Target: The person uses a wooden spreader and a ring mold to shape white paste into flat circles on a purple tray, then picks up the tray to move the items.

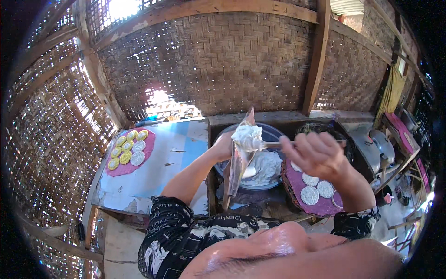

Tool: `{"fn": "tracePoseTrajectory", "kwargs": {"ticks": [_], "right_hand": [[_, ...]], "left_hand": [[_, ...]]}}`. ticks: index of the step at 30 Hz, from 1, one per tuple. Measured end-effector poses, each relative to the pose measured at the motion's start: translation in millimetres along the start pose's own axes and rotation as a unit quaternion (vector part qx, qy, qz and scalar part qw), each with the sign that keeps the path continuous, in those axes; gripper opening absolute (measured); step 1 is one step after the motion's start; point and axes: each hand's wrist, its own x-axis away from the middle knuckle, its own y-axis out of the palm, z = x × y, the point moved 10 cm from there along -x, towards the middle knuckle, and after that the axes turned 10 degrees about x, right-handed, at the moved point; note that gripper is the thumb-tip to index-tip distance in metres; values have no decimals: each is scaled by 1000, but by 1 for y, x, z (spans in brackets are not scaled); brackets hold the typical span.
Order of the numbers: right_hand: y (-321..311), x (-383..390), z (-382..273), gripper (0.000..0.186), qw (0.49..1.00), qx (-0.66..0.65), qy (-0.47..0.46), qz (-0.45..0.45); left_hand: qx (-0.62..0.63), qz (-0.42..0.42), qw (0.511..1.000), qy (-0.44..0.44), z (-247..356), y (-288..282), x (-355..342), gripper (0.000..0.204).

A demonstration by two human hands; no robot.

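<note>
My left hand is closed around the upper part of a long, pointed, translucent bag, which hangs over a clear round basin. A thick white paste lies in the basin. At the bag's mouth sits a big lump of the same paste, stuck on the end of a stick-like utensil. My right hand grips that utensil's handle from the right. The utensil's head is buried in the paste, so its shape is hidden. Part of my left hand is covered by the bag.
On the left, a white and blue tabletop carries a pink cloth with several yellow and white lacy discs. Below my right forearm, a round pink-covered tray bears white discs. Metal pots stand far right; a woven wall rises behind.
</note>
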Motion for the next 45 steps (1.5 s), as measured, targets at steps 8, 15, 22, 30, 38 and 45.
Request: {"fn": "tracePoseTrajectory", "kwargs": {"ticks": [8, 15, 22, 30, 38, 45], "right_hand": [[-17, 14, 79, 31, 979, -79, 188, 15], [10, 0, 37, 25, 981, -163, 108, -19], [26, 1, -13, 30, 990, -129, 49, -32], [31, 37, 64, 32, 954, -135, 263, -57], [68, 50, 39, 27, 924, -265, 251, -112], [79, 48, 36, 25, 920, -266, 213, -192]], "left_hand": [[57, 80, 993, -59, -20, -36, 24, 44], [-159, 101, 971, -149, 20, -28, 26, 53], [-62, 41, 988, -134, 12, -6, 16, 46], [436, 60, 882, -168, -48, -33, 43, 32], [454, -47, 887, -73, -46, -18, 21, 31], [-125, 65, 981, -131, 8, -36, 36, 57]]}}
